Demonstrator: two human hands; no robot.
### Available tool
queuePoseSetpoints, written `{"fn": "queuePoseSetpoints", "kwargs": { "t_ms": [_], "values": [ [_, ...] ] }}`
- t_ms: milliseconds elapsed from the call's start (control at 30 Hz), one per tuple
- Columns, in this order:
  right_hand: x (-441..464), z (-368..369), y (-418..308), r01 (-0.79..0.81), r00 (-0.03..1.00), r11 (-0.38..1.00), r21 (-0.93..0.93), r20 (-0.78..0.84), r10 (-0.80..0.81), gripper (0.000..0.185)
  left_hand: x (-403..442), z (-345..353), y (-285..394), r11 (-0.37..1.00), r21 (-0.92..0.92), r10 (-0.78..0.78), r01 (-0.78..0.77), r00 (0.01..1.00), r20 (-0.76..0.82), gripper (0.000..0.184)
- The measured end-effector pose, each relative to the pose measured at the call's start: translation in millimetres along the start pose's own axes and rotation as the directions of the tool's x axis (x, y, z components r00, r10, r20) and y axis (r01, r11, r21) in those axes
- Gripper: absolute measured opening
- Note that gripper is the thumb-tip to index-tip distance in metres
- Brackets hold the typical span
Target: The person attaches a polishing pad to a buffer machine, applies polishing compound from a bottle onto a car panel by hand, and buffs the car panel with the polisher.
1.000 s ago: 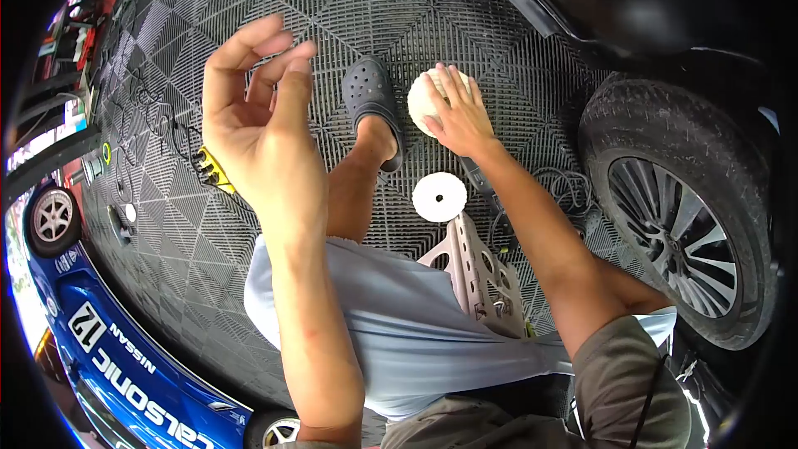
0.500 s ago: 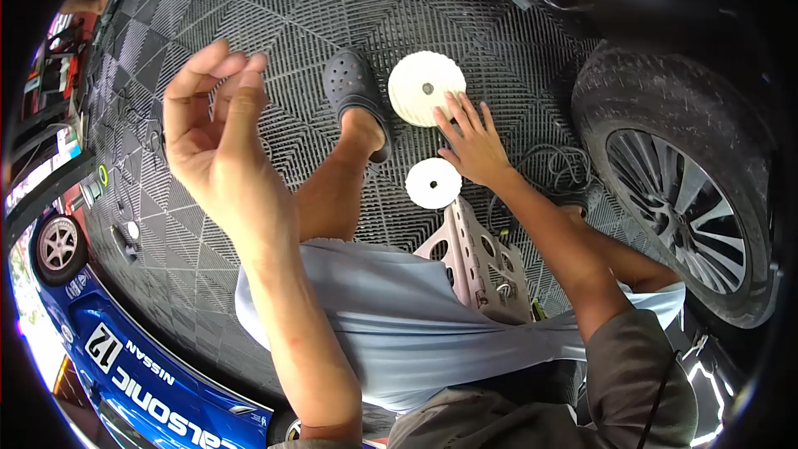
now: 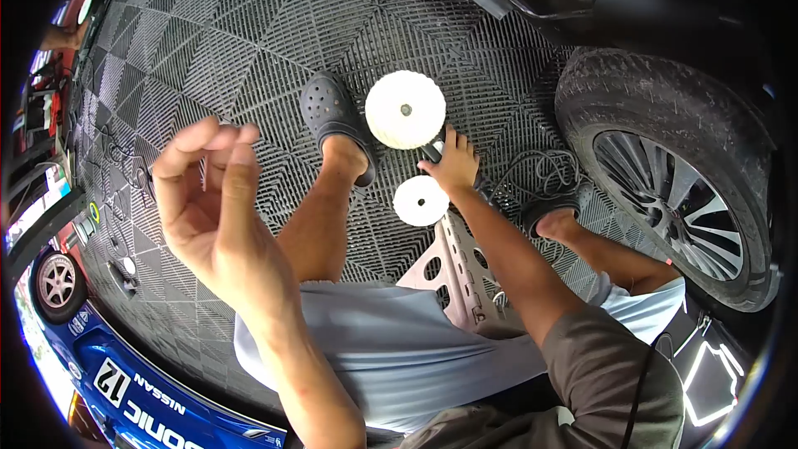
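Right hand [image 3: 455, 165] down low, ahead of the person: fingers curled around a dark handle [image 3: 430, 152], thumb on its left side. Most of the handle lies hidden under the palm; grip pressure can't be told.

Large white pad [image 3: 391, 127] just beyond that hand, slightly left, round face up, small grey hub in the middle. The handle reaches its near edge; whether the two are joined is hidden.

Smaller white pad [image 3: 408, 208] just near of the handle, dark hole at centre, close by the far end of a pale metal stand [image 3: 453, 270] with round cut-outs. The stand is partly covered by the right forearm and the trousers.

Left hand [image 3: 218, 220] raised at left, well apart from both pads. Palm half open, fingers bent in, thumb tip near the fingertips; nothing visible in it.

Left foot in a dark clog [image 3: 328, 108], left of the large pad. Loose cable [image 3: 540, 175] in loops right of the right hand, between it and a car tyre [image 3: 657, 108]. Ribbed floor tiles [image 3: 249, 50] underneath. Blue car [image 3: 166, 420] at near left.
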State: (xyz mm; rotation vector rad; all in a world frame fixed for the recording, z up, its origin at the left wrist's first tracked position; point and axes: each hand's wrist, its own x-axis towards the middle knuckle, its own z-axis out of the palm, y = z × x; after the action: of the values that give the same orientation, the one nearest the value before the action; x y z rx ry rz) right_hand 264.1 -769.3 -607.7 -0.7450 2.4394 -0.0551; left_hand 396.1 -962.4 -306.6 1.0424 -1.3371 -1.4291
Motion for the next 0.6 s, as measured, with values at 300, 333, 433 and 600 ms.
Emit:
{"fn": "queuePoseSetpoints", "kwargs": {
  "t_ms": [300, 333, 433, 600],
  "values": [
    [2, -63, 38, 0.196, 0.871, 0.913, 0.359, 0.364, -0.330, 0.099, 15, 10, 8, 1.000, -0.013, -0.014, 0.014, 1.000, 0.026, 0.019],
    [-8, -63, 48, 0.268, 0.855, 0.864, 0.425, 0.309, -0.417, 0.098, 16, 7, 9, 1.000, -0.010, 0.010, -0.009, 0.999, 0.050, 0.020],
    [-59, -112, 53, 0.347, 0.751, 0.745, 0.570, 0.306, -0.585, 0.097, 13, -5, 2, 0.994, 0.109, -0.034, 0.018, 0.988, 0.152, 0.025],
    [-150, -243, 24, 0.276, 0.547, 0.527, 0.804, 0.319, -0.774, 0.084, -34, -24, 30, 0.986, 0.168, -0.089, 0.016, 0.895, 0.436, 0.055]
  ]
}}
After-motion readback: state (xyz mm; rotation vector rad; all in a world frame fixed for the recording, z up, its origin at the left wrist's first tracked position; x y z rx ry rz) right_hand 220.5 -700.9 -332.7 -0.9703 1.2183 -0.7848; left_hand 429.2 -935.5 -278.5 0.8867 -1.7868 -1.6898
